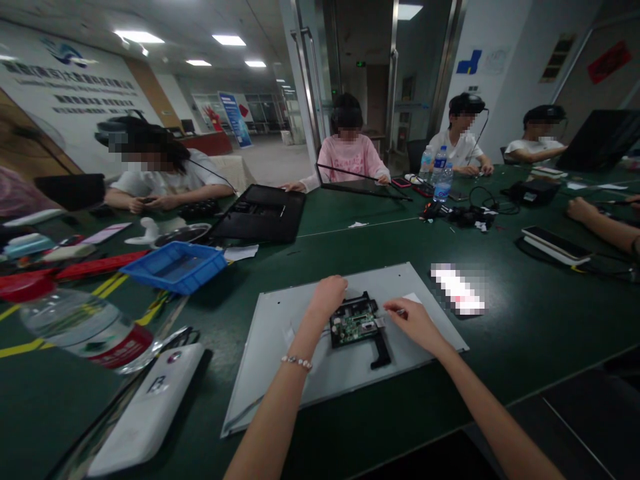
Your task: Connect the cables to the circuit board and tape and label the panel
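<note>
A green circuit board (356, 325) in a black plastic frame (381, 352) lies on a pale grey panel (280, 340) in front of me. My left hand (330, 297), with a beaded bracelet on its wrist, is at the board's upper left edge; its fingers are bent and what they hold, if anything, is hidden. To the right of the board is my right hand (411, 321), its fingers pinched together near a small silvery part at the board's right side. What sits between those fingertips is too small to name.
Left of the panel are a blue tray (177, 267), a water bottle (85, 327) and a white power bank (150, 407). A lit phone (457, 289) lies to the right. Across the table, several people handle parts, near bottles (442, 180) and cables.
</note>
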A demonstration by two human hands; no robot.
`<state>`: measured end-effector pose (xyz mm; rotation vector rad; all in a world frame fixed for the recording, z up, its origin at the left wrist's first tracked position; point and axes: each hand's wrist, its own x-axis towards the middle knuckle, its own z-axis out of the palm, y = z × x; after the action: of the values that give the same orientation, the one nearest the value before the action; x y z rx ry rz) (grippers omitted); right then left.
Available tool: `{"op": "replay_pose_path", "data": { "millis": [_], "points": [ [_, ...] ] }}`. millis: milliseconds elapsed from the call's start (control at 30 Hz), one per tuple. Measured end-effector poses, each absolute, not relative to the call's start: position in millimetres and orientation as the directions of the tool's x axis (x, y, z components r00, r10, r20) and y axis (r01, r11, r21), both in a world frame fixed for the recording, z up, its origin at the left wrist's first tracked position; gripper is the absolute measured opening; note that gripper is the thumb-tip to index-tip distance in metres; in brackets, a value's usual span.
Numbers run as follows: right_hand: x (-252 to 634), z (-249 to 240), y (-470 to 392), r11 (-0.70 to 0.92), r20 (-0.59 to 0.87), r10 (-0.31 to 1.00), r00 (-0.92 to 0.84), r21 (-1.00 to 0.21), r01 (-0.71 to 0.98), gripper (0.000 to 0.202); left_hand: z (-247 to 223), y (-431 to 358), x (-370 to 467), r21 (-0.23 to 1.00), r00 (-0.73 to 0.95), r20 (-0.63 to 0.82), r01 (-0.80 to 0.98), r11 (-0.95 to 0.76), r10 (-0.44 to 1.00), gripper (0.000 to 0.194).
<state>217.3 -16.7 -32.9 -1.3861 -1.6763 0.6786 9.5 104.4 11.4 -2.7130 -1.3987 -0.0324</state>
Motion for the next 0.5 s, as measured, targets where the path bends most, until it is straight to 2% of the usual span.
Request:
{"op": "replay_pose_path", "data": {
  "millis": [500],
  "points": [
    [216.2, -32.0, -19.1, 0.244, 0.252, 0.966, -0.055, -0.826, 0.508, 0.022, 17.4, 71.2, 7.2, -0.115, 0.604, 0.099, 0.796, -0.594, 0.791, 0.023]
  ]
}}
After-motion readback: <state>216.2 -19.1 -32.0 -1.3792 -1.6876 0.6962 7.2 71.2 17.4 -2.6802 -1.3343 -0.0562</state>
